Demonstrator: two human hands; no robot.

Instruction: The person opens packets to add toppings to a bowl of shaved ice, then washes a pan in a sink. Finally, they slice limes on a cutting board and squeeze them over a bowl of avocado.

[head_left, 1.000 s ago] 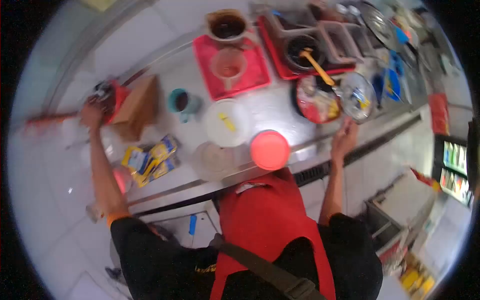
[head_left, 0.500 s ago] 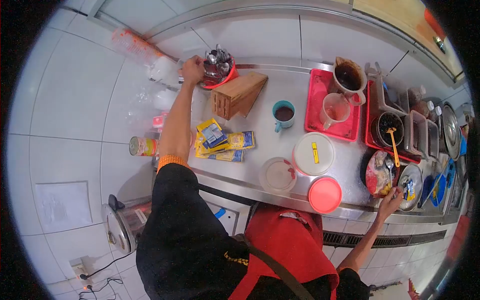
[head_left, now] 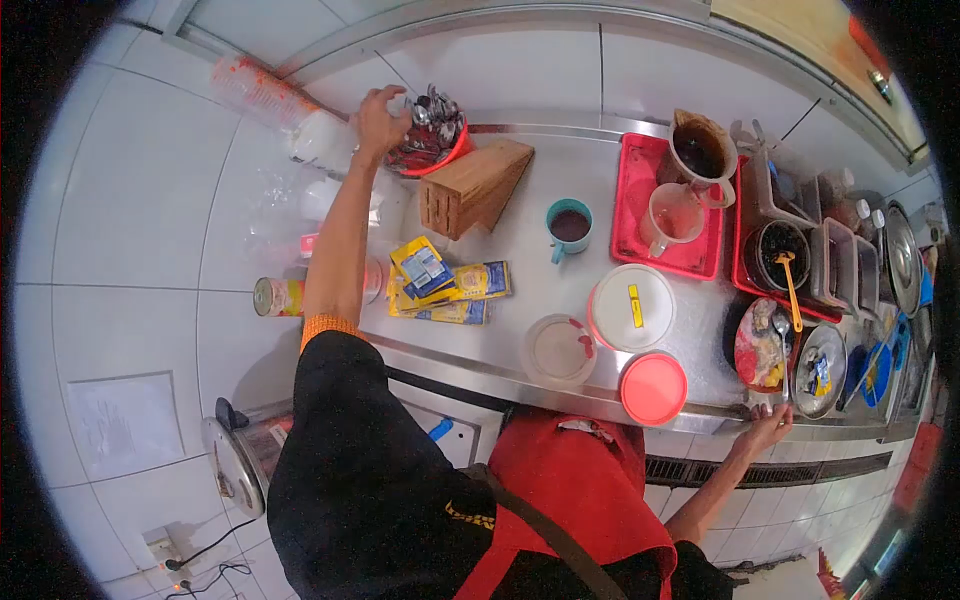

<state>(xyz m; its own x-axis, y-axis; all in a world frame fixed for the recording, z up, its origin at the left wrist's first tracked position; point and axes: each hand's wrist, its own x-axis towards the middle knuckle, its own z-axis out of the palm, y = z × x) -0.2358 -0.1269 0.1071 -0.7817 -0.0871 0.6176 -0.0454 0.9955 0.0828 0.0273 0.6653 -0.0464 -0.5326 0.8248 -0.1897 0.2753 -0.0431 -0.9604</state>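
Head view: compared with half a second ago, the right hand (head_left: 766, 430) has dropped off the edge of the metal plate (head_left: 837, 355) to the front rim of the bench (head_left: 560, 160), at 4 o'clock. The spoon (head_left: 785, 350) lies in the bowl (head_left: 742, 350) just past 3 o'clock, its handle end coming down to the fingers; whether they pinch it or merely rest beside it, I cannot tell. The left hand has barely shifted, so the work seems to stay split between both ends of the bench.

The left arm reaches long toward 11 o'clock. Its left hand (head_left: 380, 122) is bent over the 9 o'clock side of the red tub (head_left: 463, 147) of cutlery (head_left: 436, 108), fingers curled; any grip is unclear. From there, the wooden block (head_left: 455, 195) sits toward 4 o'clock, sachets (head_left: 420, 268) toward 5. The right forearm slopes up from the lower body, wrist low.
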